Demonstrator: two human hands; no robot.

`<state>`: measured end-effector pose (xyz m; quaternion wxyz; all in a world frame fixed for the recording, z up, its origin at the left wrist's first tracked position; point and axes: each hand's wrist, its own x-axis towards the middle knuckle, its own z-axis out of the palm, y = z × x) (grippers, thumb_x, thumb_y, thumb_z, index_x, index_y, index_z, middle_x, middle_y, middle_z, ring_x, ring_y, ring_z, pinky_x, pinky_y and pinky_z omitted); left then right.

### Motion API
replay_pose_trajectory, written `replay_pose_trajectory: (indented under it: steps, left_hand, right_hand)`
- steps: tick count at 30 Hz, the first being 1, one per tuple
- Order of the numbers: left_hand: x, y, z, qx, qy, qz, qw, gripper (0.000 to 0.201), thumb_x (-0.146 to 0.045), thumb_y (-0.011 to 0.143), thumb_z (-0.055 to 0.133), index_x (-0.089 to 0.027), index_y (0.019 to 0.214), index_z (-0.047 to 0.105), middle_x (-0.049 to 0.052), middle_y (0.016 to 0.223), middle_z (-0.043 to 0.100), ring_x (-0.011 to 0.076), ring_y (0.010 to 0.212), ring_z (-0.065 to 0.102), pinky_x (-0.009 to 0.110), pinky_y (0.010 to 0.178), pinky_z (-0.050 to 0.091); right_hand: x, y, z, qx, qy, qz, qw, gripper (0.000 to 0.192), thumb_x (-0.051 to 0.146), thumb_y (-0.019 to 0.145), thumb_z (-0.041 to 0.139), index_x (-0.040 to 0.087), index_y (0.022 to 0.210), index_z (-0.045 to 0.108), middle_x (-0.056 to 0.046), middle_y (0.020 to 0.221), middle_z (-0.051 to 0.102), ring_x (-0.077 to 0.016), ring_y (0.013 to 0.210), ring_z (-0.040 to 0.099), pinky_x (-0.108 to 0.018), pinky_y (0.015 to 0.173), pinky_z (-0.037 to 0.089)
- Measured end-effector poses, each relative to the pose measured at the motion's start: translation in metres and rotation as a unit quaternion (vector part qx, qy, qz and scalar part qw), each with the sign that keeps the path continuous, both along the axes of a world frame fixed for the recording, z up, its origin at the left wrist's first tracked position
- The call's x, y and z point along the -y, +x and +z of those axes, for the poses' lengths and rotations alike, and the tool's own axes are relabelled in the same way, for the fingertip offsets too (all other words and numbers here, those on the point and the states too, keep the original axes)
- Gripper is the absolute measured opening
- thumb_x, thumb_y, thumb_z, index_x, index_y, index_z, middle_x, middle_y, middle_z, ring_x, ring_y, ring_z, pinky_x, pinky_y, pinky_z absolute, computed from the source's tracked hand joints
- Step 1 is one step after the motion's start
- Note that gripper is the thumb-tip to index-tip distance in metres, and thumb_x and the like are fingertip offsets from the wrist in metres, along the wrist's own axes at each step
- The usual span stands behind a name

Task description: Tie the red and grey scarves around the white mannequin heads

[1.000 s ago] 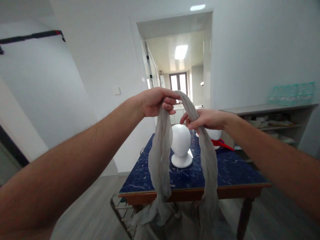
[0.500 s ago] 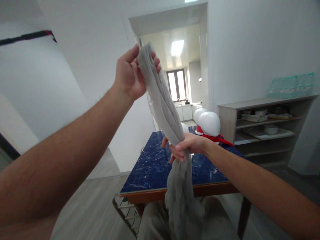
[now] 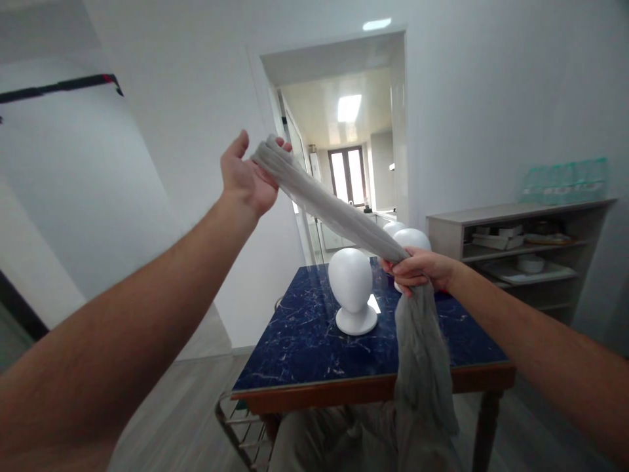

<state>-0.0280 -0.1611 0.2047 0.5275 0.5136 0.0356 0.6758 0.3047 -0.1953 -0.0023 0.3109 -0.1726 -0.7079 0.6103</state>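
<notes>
Grey, gauzy fabric dominates the head view: a long thin grey scarf point(image 3: 334, 213) gathered into a rope and drawn taut on a slant between two raised hands. The left hand point(image 3: 244, 178) is up high, palm open toward the camera, thumb spread, with the folded end of the scarf hooked over its fingers point(image 3: 282, 143); that loose, open hold lets the cloth hang over the hand rather than be squeezed. Lower and to the right, the right hand point(image 3: 417, 267) is closed in a fist round the bunched cloth, which keeps the strands together. Below that fist the rest of the scarf falls free in a loose tail past the table edge.

Behind the hands stands a dark blue marble-patterned table with a wooden rim point(image 3: 304, 334). On it sits a white foam mannequin head on a round base point(image 3: 350, 288), just left of the right hand and apart from the scarf. Further white heads point(image 3: 410, 237) show behind the fist, partly hidden. A grey open shelf unit point(image 3: 521, 249) lines the right wall, and a wire rack point(image 3: 240, 429) peeks from under the table.
</notes>
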Motion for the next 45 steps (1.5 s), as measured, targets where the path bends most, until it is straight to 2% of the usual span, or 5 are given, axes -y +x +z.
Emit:
replay_pose_trajectory:
  steps: [6, 13, 24, 35, 45]
  left_hand:
    - [-0.049, 0.004, -0.044, 0.052, -0.11, 0.022, 0.992, 0.039, -0.041, 0.103, 0.047, -0.012, 0.122, 0.065, 0.013, 0.087, 0.076, 0.0242, 0.089, 0.077, 0.034, 0.086, 0.062]
    - [-0.128, 0.009, -0.111, 0.082, -0.207, 0.015, 0.975, 0.046, -0.036, 0.101, 0.05, -0.005, 0.135, 0.059, 0.017, 0.101, 0.076, 0.0261, 0.098, 0.076, 0.036, 0.097, 0.059]
    - [-0.186, 0.007, -0.233, 0.161, -0.306, 0.051, 0.937, 0.044, -0.034, 0.102, 0.051, -0.011, 0.138, 0.058, 0.015, 0.114, 0.074, 0.0205, 0.099, 0.074, 0.031, 0.093, 0.059]
    - [-0.116, -0.031, -0.367, 0.065, -0.382, 0.099, 0.917, 0.05, -0.037, 0.107, 0.023, -0.017, 0.118, 0.068, 0.015, 0.105, 0.076, 0.0215, 0.078, 0.073, 0.035, 0.075, 0.066]
    - [-0.029, 0.019, -0.436, 0.218, -0.476, -0.122, 0.843, 0.031, -0.012, 0.087, 0.048, -0.01, 0.111, 0.068, 0.008, 0.077, 0.072, 0.02, 0.067, 0.074, 0.039, 0.084, 0.066]
  right_hand:
    - [-0.03, 0.045, -0.018, -0.138, -0.054, -0.072, 0.986, 0.007, 0.019, 0.088, 0.066, 0.018, 0.094, 0.062, 0.015, 0.051, 0.026, -0.0056, 0.04, 0.015, -0.023, 0.056, 0.055]
    - [-0.094, 0.029, -0.037, -0.337, -0.109, -0.137, 0.925, 0.019, 0.016, 0.084, 0.064, 0.022, 0.074, 0.049, 0.01, 0.058, 0.031, -0.0079, 0.045, 0.02, -0.019, 0.054, 0.049]
    - [-0.194, 0.003, -0.107, -0.263, -0.234, -0.165, 0.921, 0.056, 0.032, 0.081, 0.076, 0.025, 0.068, 0.022, 0.009, 0.053, 0.025, -0.0096, 0.048, 0.034, -0.017, 0.053, 0.049]
    - [-0.179, -0.038, -0.22, -0.206, -0.349, -0.196, 0.893, 0.053, 0.019, 0.074, 0.068, 0.027, 0.067, 0.016, 0.009, 0.045, 0.025, -0.0103, 0.042, 0.028, -0.026, 0.057, 0.054]
    - [-0.175, -0.041, -0.231, -0.175, -0.386, -0.253, 0.869, 0.043, 0.017, 0.086, 0.054, 0.027, 0.064, 0.018, 0.005, 0.042, 0.028, -0.0126, 0.044, 0.04, -0.024, 0.064, 0.055]
